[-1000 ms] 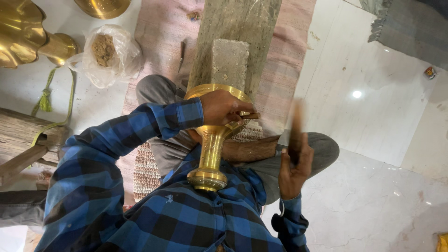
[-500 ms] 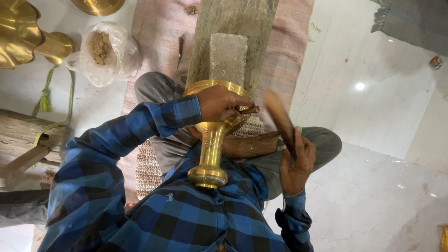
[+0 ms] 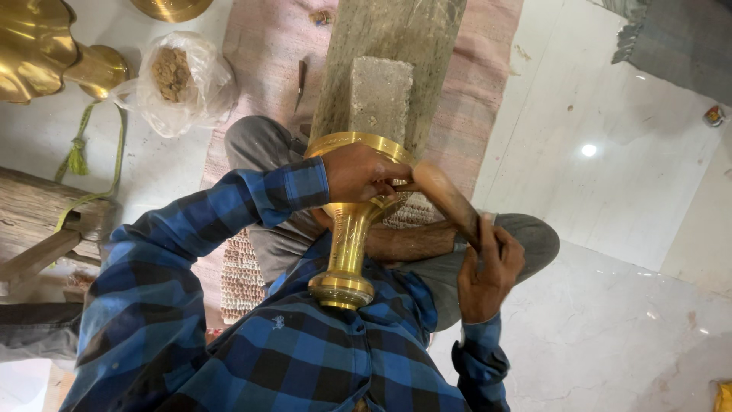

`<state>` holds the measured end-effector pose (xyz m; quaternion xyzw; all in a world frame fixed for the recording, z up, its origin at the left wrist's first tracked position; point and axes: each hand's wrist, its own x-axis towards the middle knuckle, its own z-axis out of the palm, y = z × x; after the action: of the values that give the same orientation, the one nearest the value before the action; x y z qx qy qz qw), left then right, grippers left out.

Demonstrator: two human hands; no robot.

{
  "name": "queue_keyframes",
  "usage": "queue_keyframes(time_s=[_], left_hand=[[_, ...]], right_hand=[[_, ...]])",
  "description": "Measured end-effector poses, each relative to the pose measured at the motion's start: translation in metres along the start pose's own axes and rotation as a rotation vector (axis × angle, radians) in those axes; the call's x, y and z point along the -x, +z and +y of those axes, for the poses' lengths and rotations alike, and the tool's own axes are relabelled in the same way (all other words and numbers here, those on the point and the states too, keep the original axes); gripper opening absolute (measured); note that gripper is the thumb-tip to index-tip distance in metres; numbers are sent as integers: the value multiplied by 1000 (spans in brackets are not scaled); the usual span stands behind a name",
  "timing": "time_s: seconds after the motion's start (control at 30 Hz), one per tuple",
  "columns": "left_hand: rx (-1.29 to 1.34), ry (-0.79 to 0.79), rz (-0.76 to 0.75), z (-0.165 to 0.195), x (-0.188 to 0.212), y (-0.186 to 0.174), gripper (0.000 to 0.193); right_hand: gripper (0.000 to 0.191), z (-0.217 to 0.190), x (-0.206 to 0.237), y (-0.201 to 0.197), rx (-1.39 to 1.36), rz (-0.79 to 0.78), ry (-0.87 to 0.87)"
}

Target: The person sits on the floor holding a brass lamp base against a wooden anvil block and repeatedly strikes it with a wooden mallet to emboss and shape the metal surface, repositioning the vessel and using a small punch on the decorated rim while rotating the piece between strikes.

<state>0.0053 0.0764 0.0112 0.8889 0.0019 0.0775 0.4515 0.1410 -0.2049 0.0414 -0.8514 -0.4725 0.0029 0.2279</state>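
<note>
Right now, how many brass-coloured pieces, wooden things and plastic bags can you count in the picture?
Brass-coloured pieces: 3 (goblet-shaped stand under the left hand, scalloped piece, round piece at the top edge)
Wooden things: 3 (mallet in the right hand, upright beam, bench)
Plastic bags: 1 (bag of brown powder)
Total: 7

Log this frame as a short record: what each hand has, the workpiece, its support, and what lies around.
left hand: grips the rim of the brass goblet-shaped vessel
right hand: holds a wooden mallet, its head at the rim
support: vessel lies against a wooden beam with a grey block
surroundings: plastic bag of brown powder, fluted brass piece, woven mat, white floor
</note>
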Motion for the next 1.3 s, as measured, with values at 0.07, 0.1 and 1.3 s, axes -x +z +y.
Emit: queue_keyframes(time_s=[0.07, 0.1, 1.3], left_hand=[[-40, -1, -10, -1, 2, 1, 53], [-61, -4, -13, -1, 2, 1, 52], [-16, -35, 29, -6, 9, 2, 51]], right_hand=[[64, -3, 0, 2, -477, 96, 65], [63, -3, 1, 3, -716, 144, 95], [67, -2, -14, 2, -758, 38, 106]])
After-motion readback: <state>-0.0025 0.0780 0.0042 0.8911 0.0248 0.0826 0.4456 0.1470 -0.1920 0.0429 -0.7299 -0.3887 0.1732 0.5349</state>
